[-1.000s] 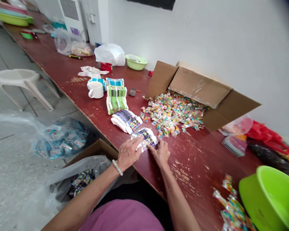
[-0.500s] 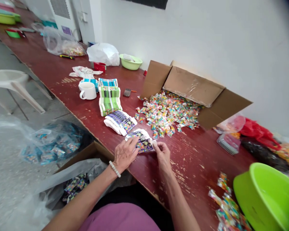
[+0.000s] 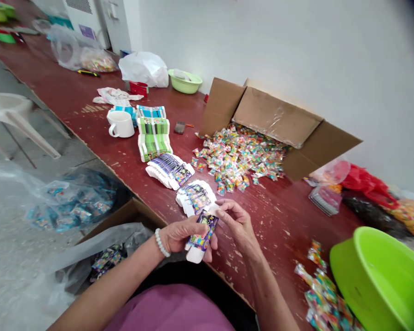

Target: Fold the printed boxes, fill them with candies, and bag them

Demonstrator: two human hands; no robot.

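The purple printed carton (image 3: 207,223) was just below the middle of the frame, in my two hands, tilted above the table edge. My left hand (image 3: 182,232) gripped it, thumb on the printed face and fingers underneath; my right hand (image 3: 239,220) pinched at its upper end, beside a white flap. The lower white flap (image 3: 195,255) hung open, so I judged this carton unfinished; whether it held anything I could not tell.

Just above it, on the red table (image 3: 276,220), two fanned stacks of purple cartons (image 3: 170,170) lay flat, by my judgement not yet made up. Beyond, left of centre, sat green carton bundles (image 3: 155,145) and blue carton bundles (image 3: 152,111), the green ones with a pale band across, seemingly untouched. A white mug (image 3: 121,125) stood beside them.

Right of centre, wrapped candies (image 3: 238,156) spilled from an open cardboard box (image 3: 276,115); more lay at lower right by a lime-green basin (image 3: 376,276). At lower left, dark printed packets (image 3: 108,259) in a plastic-lined box looked already done, as did the blue packets (image 3: 76,202) in a clear bag.

The carton's face showed colourful cartoon-like print, its lettering too small to read. A purple label (image 3: 87,31) at upper left was equally illegible, and I could make out no brand.
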